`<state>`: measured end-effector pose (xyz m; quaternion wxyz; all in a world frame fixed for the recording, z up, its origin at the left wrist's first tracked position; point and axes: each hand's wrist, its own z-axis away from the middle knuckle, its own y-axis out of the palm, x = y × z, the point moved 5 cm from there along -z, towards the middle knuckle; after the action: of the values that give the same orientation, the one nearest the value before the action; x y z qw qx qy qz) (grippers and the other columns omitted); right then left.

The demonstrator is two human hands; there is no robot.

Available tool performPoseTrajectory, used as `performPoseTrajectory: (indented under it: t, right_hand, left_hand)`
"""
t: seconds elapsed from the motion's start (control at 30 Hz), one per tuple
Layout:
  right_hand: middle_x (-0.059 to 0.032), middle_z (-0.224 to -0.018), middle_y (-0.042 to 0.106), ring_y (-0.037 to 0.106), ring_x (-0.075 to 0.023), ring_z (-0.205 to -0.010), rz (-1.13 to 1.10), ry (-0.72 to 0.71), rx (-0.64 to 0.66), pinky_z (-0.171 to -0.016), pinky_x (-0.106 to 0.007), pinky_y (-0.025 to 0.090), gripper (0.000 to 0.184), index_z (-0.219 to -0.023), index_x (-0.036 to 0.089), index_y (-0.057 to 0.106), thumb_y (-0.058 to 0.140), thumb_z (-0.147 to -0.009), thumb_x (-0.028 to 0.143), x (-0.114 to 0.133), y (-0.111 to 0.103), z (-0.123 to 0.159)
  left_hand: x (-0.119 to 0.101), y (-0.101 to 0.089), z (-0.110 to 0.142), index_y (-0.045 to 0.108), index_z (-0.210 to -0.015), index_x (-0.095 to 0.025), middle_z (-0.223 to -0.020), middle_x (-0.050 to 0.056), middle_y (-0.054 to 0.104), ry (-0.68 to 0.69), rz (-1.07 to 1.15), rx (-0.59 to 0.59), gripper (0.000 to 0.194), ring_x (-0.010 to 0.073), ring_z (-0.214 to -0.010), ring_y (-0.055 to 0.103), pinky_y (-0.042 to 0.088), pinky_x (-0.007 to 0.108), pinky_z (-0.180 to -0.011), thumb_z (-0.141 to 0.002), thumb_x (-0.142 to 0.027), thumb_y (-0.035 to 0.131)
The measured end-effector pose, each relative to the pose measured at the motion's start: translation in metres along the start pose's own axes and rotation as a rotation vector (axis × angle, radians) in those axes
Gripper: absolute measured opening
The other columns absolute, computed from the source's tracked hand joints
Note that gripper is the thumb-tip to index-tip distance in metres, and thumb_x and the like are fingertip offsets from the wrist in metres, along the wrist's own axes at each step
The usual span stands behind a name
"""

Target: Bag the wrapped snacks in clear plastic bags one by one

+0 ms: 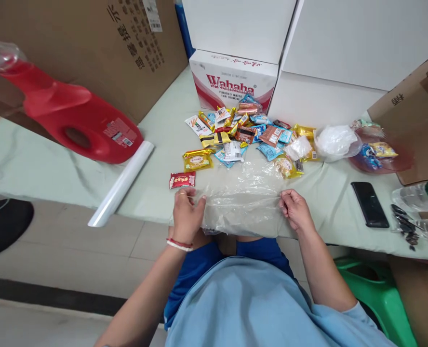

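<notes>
A clear plastic bag (241, 209) lies spread and wrinkled at the table's front edge, between my two hands. My right hand (296, 211) is closed in a pinch on the bag's right edge. At the bag's left edge is my left hand (188, 216), its thumb held apart from the curled fingers and its thumb tip touching the film. A small red packet (182, 180) lies just beyond the left fingers. Behind the bag is a loose pile of wrapped snacks, with a yellow snack packet (198, 162) nearest on the left.
At left, a red detergent bottle (80, 120) stands beside a white roll (122, 185). A Wahaba carton (235, 82) backs the snacks. On the right are a bundled white plastic bag (337, 140), a reddish bowl (398, 161), a phone (370, 204) and plastic bottles (412, 197).
</notes>
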<state>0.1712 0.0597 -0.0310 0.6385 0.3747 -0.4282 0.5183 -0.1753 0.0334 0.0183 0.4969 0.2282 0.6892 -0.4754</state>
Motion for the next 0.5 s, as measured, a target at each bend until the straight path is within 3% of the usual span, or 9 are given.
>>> performPoseTrajectory:
  t: [0.03,0.07,0.17,0.27,0.33,0.43,0.5]
  right_hand:
    - [0.0072,-0.056,0.057,0.04,-0.0052,-0.038,0.014,-0.01,0.015,-0.033,-0.017,0.026,0.049,-0.082,0.021,0.056,0.081,-0.071,0.063,0.001,0.001,-0.001]
    - [0.0065,-0.058,0.058,0.042,-0.0054,-0.04,0.025,-0.017,0.029,-0.034,-0.017,0.029,0.05,-0.081,0.021,0.057,0.081,-0.071,0.063,0.001,0.003,-0.001]
    - [0.0024,-0.071,0.068,0.058,-0.0099,-0.054,0.017,-0.013,0.036,-0.044,-0.018,0.044,0.054,-0.095,0.022,0.058,0.078,-0.073,0.068,0.005,0.006,0.001]
    - [-0.0006,-0.089,0.075,0.07,-0.017,-0.076,0.008,0.023,0.078,-0.059,-0.026,0.057,0.078,-0.131,0.025,0.048,0.081,-0.071,0.064,0.007,0.011,0.006]
    - [0.003,-0.082,0.073,0.068,-0.0161,-0.07,0.077,0.045,0.153,-0.059,-0.026,0.055,0.096,-0.145,0.025,0.038,0.088,-0.067,0.054,0.005,0.014,0.011]
    - [0.0097,-0.064,0.061,0.052,-0.0101,-0.048,0.186,0.061,0.235,-0.046,-0.022,0.04,0.092,-0.143,0.02,0.043,0.088,-0.068,0.049,0.001,0.007,0.019]
    - [0.01,-0.061,0.057,0.045,-0.0088,-0.045,0.22,0.089,0.262,-0.043,-0.021,0.033,0.082,-0.135,0.017,0.051,0.085,-0.069,0.052,-0.001,-0.007,0.021]
  left_hand:
    - [-0.011,-0.002,0.002,0.064,-0.097,-0.021,-0.099,0.006,0.062,0.155,-0.094,-0.072,0.025,0.0214,-0.085,0.058,0.05,0.038,-0.084,-0.077,-0.027,0.076]
    - [-0.022,0.002,0.005,0.065,-0.1,-0.021,-0.104,0.008,0.064,0.299,-0.165,-0.071,0.021,0.0252,-0.096,0.059,0.047,0.043,-0.094,-0.08,-0.025,0.072]
    - [-0.037,0.033,0.014,0.07,-0.103,-0.024,-0.115,0.011,0.069,0.583,-0.308,0.208,0.015,0.0321,-0.124,0.056,0.037,0.051,-0.11,-0.09,-0.027,0.063]
    - [-0.023,0.067,0.018,0.069,-0.121,-0.023,-0.14,0.015,0.063,0.61,-0.433,0.453,0.03,0.0355,-0.142,0.046,0.029,0.057,-0.118,-0.093,-0.032,0.062]
    - [-0.007,0.081,0.019,0.063,-0.136,-0.022,-0.154,0.018,0.052,0.577,-0.508,0.527,0.044,0.0375,-0.149,0.039,0.024,0.061,-0.12,-0.094,-0.036,0.062]
    - [0.009,0.085,0.019,0.05,-0.151,-0.024,-0.164,0.017,0.04,0.573,-0.62,0.547,0.054,0.0362,-0.153,0.035,0.02,0.065,-0.121,-0.1,-0.041,0.051]
    - [0.014,0.08,0.018,0.043,-0.156,-0.024,-0.166,0.016,0.036,0.598,-0.691,0.523,0.056,0.0336,-0.153,0.035,0.019,0.064,-0.123,-0.103,-0.043,0.044]
